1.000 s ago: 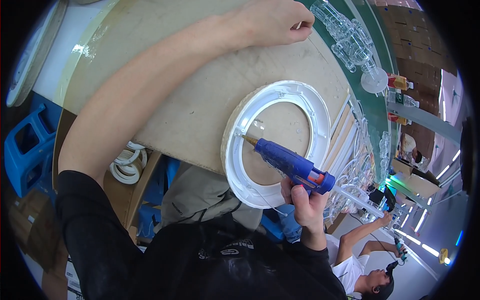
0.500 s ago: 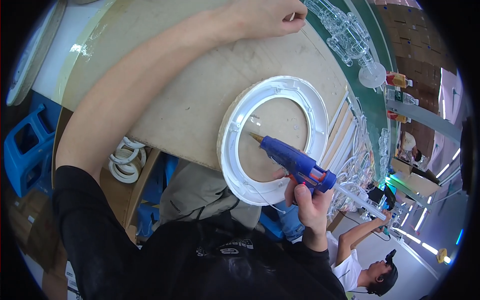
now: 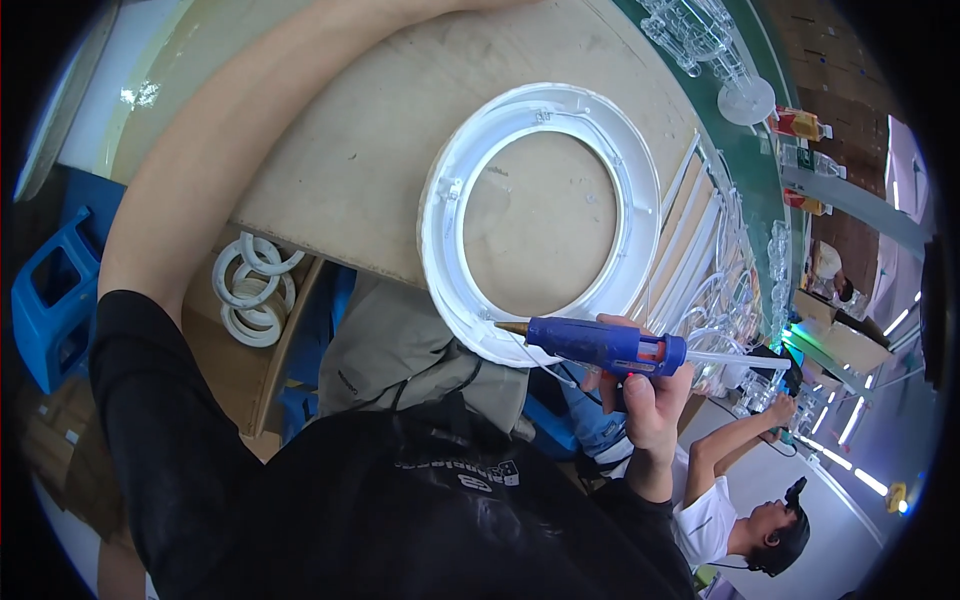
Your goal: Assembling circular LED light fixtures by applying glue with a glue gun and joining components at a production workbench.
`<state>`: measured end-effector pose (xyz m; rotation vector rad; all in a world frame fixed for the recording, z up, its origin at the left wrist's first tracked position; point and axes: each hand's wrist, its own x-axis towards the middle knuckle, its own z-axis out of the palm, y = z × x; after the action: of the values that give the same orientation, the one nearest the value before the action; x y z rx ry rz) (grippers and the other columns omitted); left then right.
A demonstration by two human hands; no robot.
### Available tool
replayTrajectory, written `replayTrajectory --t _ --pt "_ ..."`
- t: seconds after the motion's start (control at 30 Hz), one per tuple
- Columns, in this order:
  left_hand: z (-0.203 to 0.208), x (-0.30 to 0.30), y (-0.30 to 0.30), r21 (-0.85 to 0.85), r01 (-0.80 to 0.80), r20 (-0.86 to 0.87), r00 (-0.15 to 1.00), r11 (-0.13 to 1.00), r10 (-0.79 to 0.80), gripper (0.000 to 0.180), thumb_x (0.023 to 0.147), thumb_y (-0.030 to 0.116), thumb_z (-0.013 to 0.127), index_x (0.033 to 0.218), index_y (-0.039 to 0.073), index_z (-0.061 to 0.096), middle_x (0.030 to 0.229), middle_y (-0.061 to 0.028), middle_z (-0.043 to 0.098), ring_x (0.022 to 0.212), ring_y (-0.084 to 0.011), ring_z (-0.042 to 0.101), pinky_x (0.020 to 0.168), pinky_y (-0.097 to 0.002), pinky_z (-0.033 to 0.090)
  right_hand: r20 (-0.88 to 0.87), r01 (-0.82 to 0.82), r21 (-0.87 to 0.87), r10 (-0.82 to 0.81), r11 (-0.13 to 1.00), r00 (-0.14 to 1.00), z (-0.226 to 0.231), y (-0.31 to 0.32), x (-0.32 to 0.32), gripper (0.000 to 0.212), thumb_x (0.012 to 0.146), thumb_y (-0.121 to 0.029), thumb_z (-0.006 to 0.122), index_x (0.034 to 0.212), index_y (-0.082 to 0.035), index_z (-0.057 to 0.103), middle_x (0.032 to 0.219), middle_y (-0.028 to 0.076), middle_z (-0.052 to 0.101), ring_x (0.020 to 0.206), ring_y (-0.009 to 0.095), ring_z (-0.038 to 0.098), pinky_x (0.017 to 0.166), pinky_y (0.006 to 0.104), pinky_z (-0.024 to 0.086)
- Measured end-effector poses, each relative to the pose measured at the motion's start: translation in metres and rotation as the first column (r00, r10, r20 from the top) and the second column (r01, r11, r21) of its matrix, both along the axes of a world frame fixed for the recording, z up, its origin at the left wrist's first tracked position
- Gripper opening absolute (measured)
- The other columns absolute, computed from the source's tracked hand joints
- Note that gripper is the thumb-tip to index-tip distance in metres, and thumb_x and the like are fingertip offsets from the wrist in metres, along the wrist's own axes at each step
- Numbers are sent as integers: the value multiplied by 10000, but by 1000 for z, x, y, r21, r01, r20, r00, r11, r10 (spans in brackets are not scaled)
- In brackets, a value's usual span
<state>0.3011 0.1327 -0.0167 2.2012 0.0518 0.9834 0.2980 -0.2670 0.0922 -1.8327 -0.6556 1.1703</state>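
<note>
My right hand [image 3: 655,405] is wrapped around a blue hot glue gun [image 3: 590,343], held level with a translucent glue stick [image 3: 740,360] poking out of its back. The gun's brass nozzle [image 3: 512,327] is over the near rim of a white ring-shaped housing [image 3: 440,225]. This housing lies on the tabletop, and a thin white wire [image 3: 545,368] trails off its near side. My left arm [image 3: 240,130] stretches up across the left of the table. Only a sliver of my left hand [image 3: 500,4] shows at the top edge; its fingers are out of the picture.
White strips [image 3: 685,240] and tangled clear tubing [image 3: 735,290] lie along the table's right side. Clear plastic parts [image 3: 700,35] and bottles [image 3: 800,123] stand beyond. At lower left are a cardboard box [image 3: 225,380] with white rings and a blue stool [image 3: 55,310]. Another person [image 3: 730,520] works at right.
The glue gun has swung level, its nozzle moving from the ring's opening to the near rim. My left hand has gone up, mostly out of view. The ring sits higher in the picture.
</note>
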Motion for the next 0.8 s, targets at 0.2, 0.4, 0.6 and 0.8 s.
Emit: replayTrajectory --t 0.2,0.4,0.6,0.8 --pt "-5 4 5 8 -6 -5 1000 1000 6 195 847 152 651 842 -35 705 780 -225 685 700 -362 680 637 -416 520 22 -25 33 24 999 999 -7 4 -5 531 955 -234 592 1359 103 530 828 59 677 575 45 516 561 192 414" --pt "-3 3 4 14 2 28 1000 1000 -2 179 823 138 646 814 -30 708 752 -227 676 677 -365 672 623 -425 513 43 -16 11 15 1000 999 -10 8 -9 531 968 -259 571 1354 104 535 799 46 663 567 47 509 550 191 407" --pt "-6 4 4 51 1 42 999 999 -3 166 815 127 639 787 -23 704 734 -224 668 651 -371 661 608 -431 510 101 -48 12 46 999 994 -13 6 -11 526 972 -273 561 1340 103 548 769 41 650 559 50 505 534 190 396" --pt "-8 4 5 64 -8 59 998 998 4 165 817 127 640 775 -22 698 730 -223 666 653 -371 662 605 -431 510 148 -68 31 62 997 987 -17 8 -10 595 998 -379 544 1310 127 546 719 83 638 479 80 508 455 191 375"
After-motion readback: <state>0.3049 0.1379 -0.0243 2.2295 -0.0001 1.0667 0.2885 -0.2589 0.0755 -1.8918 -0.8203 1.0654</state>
